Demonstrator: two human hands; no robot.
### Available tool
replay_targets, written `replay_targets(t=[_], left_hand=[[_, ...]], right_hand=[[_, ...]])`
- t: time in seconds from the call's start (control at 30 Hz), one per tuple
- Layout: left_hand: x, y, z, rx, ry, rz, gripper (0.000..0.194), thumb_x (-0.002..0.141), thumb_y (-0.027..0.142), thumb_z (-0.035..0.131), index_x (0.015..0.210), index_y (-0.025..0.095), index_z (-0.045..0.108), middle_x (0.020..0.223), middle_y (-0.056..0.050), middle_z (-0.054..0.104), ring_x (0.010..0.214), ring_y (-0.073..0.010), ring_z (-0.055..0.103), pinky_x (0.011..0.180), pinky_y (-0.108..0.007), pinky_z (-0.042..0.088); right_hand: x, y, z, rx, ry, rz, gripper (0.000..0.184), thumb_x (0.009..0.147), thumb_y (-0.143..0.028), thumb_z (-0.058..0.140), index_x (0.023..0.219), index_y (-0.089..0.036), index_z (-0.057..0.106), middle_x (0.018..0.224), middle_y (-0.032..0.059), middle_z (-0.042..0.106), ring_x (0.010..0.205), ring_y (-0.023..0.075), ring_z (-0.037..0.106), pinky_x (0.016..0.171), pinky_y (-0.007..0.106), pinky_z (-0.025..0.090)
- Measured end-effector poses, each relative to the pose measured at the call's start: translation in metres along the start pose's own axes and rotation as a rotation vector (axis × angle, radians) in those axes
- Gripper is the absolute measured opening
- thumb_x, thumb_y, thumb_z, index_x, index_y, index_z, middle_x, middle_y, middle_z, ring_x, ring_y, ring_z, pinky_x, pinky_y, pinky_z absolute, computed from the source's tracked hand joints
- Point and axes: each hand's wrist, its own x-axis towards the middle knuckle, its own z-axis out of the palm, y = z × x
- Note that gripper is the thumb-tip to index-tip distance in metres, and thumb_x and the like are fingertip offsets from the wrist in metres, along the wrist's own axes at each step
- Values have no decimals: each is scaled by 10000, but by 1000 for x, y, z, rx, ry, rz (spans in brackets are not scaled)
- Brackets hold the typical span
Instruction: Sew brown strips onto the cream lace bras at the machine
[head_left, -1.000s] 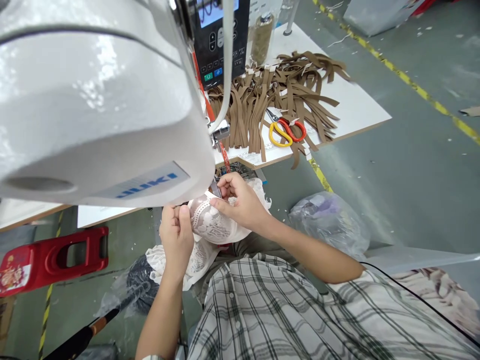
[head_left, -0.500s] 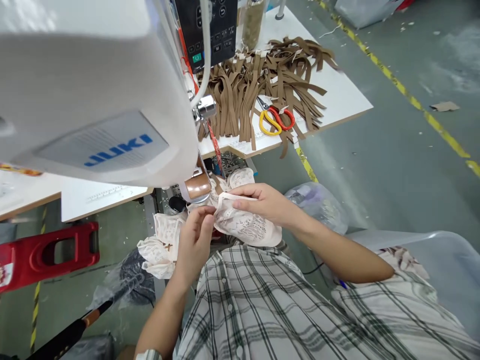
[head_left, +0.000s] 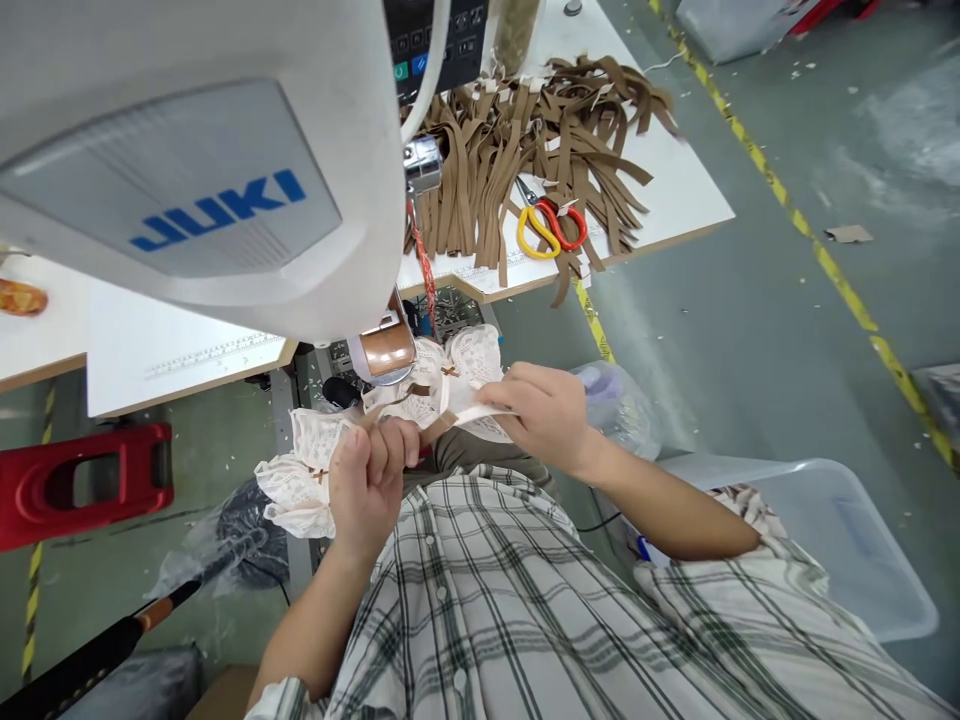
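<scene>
A white lace garment (head_left: 304, 475) lies under the head of a white sewing machine (head_left: 202, 170), bunched below the copper-coloured post (head_left: 386, 350). My left hand (head_left: 371, 480) is closed, pinching the lace and a brown strap (head_left: 435, 428) at its edge. My right hand (head_left: 544, 415) is closed too, gripping the lace a little to the right, near the strap's other end. The strap runs between both hands.
A heap of brown straps (head_left: 525, 150) and yellow-and-red scissors (head_left: 544, 225) lie on the white table (head_left: 690, 190). A red stool (head_left: 82, 485) stands at left, a clear plastic bin (head_left: 832, 540) at right, a plastic bag (head_left: 622, 405) behind my right hand.
The view tilted so the machine head sits higher. Both hands drew the lace back from the needle area and now stretch a brown strap between them.
</scene>
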Motion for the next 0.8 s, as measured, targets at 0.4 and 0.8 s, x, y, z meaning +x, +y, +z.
replay_targets(t=[0.4,0.8], left_hand=[[-7,-4,-11,195,-69,188,552,995,408,433,500,196,311,450,17,308,539,-158,463,778,-407,487],[-36,-81,-62,1089,-396,262,941,755,655,703,1510,213,356,1549,-240,388,1434,-440,377,1151,-612,357]], right_hand=[[-1,-5,2,220,-125,127,255,910,-449,560,832,-287,740,569,11,569,540,139,484,547,287,355],[-22,-43,20,1578,-319,1123,446,839,-503,545,1185,-239,639,850,50,736,771,231,716,713,391,568]])
